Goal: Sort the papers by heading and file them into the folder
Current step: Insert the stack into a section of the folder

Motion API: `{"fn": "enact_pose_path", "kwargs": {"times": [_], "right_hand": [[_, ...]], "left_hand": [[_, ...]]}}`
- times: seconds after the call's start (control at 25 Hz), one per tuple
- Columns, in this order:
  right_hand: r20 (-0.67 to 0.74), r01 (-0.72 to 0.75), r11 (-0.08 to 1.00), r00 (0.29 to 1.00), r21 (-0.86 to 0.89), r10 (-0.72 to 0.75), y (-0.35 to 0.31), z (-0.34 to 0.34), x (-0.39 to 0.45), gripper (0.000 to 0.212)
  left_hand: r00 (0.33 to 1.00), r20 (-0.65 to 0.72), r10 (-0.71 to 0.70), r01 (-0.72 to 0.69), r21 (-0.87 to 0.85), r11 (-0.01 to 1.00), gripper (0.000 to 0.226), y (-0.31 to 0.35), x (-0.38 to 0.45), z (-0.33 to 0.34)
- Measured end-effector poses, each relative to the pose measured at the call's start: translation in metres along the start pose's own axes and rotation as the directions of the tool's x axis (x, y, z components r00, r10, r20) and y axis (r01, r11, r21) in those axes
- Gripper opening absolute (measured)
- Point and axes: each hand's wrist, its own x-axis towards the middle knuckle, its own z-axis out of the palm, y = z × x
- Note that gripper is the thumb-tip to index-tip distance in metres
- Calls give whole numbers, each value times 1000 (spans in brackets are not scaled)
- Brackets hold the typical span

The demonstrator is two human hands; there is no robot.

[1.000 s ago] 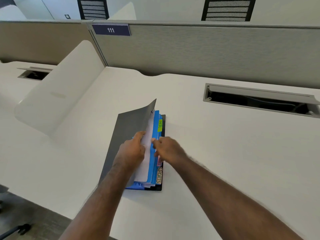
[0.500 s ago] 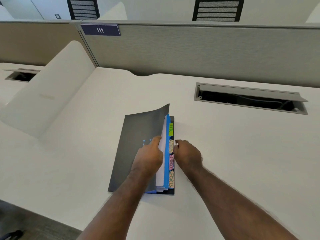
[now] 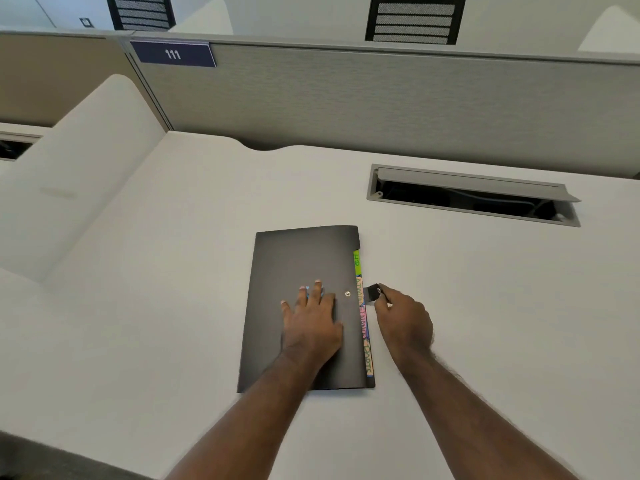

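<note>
A black folder [image 3: 298, 265] lies closed on the white desk [image 3: 467, 306], with a metal snap stud [image 3: 347, 293] on its cover. Coloured index tabs [image 3: 362, 306] stick out along its right edge, a green one at the top. My left hand [image 3: 311, 320] rests flat on the cover with fingers spread. My right hand [image 3: 403, 317] is at the folder's right edge and pinches the small black closure strap [image 3: 370, 293] between thumb and fingers. The papers inside are hidden by the cover.
An open cable hatch [image 3: 471, 195] is set into the desk at the back right. A grey partition [image 3: 381, 98] with a "111" sign [image 3: 173, 54] runs along the back. A white curved divider [image 3: 79, 168] stands to the left.
The folder's cover has come down from half raised to flat. My left hand went from holding the pages to lying on the cover. My right hand took hold of the strap.
</note>
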Motion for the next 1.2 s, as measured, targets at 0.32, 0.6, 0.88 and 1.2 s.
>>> {"fn": "enact_pose_path", "kwargs": {"times": [0.32, 0.6, 0.88, 1.2], "right_hand": [[236, 434, 887, 889, -157, -393, 7, 30, -2, 55], [212, 516, 751, 856, -412, -471, 5, 33, 0, 58], [175, 506, 732, 858, -456, -483, -5, 32, 6, 34], [200, 170, 949, 973, -264, -119, 14, 23, -27, 38]], "left_hand": [[976, 212, 50, -24, -124, 992, 70, -24, 12, 17], [980, 190, 54, -27, -140, 990, 71, -24, 11, 19], [974, 221, 53, -31, -102, 994, 72, -22, 12, 17], [789, -161, -592, 515, -351, 782, 45, -79, -16, 7]]}}
